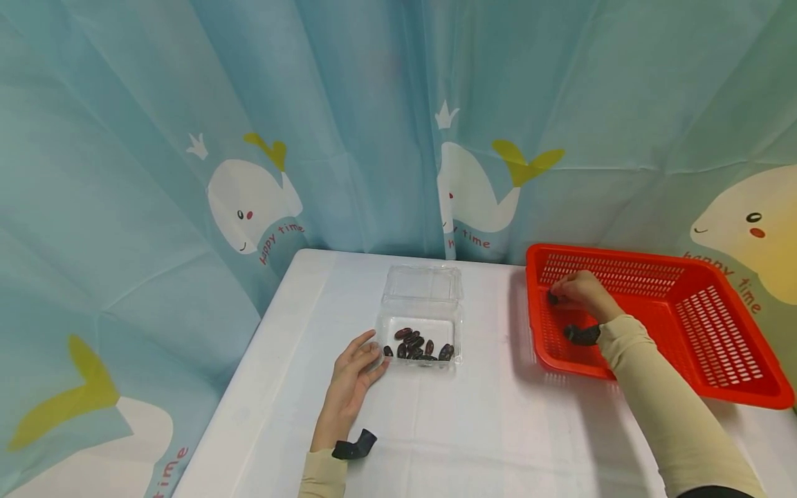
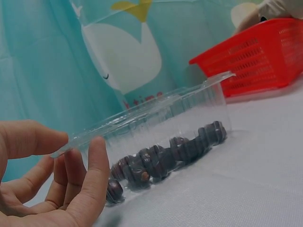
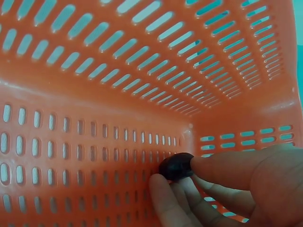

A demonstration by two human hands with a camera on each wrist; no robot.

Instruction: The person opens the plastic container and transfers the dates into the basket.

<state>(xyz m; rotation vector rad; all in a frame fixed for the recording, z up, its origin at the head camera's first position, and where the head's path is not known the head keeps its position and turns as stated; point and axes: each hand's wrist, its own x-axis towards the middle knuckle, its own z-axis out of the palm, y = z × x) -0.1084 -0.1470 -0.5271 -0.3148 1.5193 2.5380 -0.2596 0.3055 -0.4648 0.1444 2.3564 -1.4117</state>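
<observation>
A clear plastic clamshell box [image 1: 457, 332] stands on the table with its lid [image 1: 422, 282] folded back. Several dark brown dates [image 1: 415, 339] lie in its base. My left hand [image 1: 353, 373] holds the box by its front left corner, the fingers [image 2: 35, 138] touching the rim and the near wall. At the left end of the red basket, my right hand [image 1: 582, 289] reaches inside. Between thumb and fingers it pinches one dark date [image 3: 175, 167], close to the slotted basket wall.
The red slotted basket [image 1: 629, 377] stands at the table's right, its rim raised above the white tablecloth [image 1: 486, 429]. A blue curtain [image 1: 361, 124] with whale prints hangs behind the table and along its left side.
</observation>
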